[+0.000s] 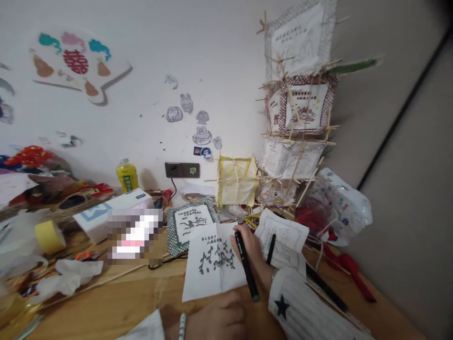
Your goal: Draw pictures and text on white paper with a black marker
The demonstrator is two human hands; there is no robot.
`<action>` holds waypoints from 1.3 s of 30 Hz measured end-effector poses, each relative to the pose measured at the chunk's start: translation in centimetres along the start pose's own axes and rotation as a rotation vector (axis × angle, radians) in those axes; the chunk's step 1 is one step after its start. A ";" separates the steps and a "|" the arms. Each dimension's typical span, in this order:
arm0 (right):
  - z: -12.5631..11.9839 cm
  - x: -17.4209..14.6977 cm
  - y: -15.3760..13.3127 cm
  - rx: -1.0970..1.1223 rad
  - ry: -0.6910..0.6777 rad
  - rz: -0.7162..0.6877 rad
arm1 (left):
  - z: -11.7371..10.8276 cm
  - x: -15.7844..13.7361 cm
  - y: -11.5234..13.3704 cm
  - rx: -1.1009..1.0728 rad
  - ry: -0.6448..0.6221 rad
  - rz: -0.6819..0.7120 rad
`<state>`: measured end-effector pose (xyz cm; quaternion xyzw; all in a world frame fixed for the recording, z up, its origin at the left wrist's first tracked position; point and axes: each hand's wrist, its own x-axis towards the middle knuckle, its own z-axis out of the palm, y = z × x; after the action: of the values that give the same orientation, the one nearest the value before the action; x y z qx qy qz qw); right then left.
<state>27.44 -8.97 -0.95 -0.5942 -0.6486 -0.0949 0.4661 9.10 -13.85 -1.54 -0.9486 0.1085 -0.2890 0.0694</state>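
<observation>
Fingers of right hand [247,245] closed around black marker [246,267] over drawn paper [212,269]; left hand's [217,321] unclear.

Free room: bare table [141,295] strip left of the drawn sheet [212,264]. Blocked: tape roll [49,236], crumpled tissue [71,276] and box [113,215] at left; stick-and-paper tower [300,108] behind; plastic bag [343,203] and loose pen [271,249] at right.
</observation>
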 end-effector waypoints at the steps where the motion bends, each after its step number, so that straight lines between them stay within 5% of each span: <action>1: 0.0 0.0 0.0 -0.010 0.009 0.010 | -0.3 0.3 -0.2 0.002 0.010 0.011; 10: -0.4 0.6 -0.1 -0.133 0.080 0.030 | -1.6 2.7 -0.6 0.057 0.177 0.124; 16: -0.8 1.9 -1.2 -0.203 0.106 -0.034 | -2.0 4.4 -0.4 0.194 0.154 0.126; 22: -1.2 5.1 -4.1 -0.288 0.062 -0.163 | -0.4 9.0 -0.3 0.278 0.152 0.035; 27: -2.5 8.2 -5.4 -0.361 0.065 -0.155 | -1.4 13.3 0.5 0.177 0.202 0.078; 39: -5.8 13.8 -7.5 -0.399 -0.033 -0.229 | -5.8 16.1 8.1 0.013 0.285 0.388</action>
<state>25.78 -5.53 15.33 -0.5986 -0.6876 -0.2640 0.3149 17.55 -26.01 10.24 -0.8591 0.2956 -0.4020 0.1135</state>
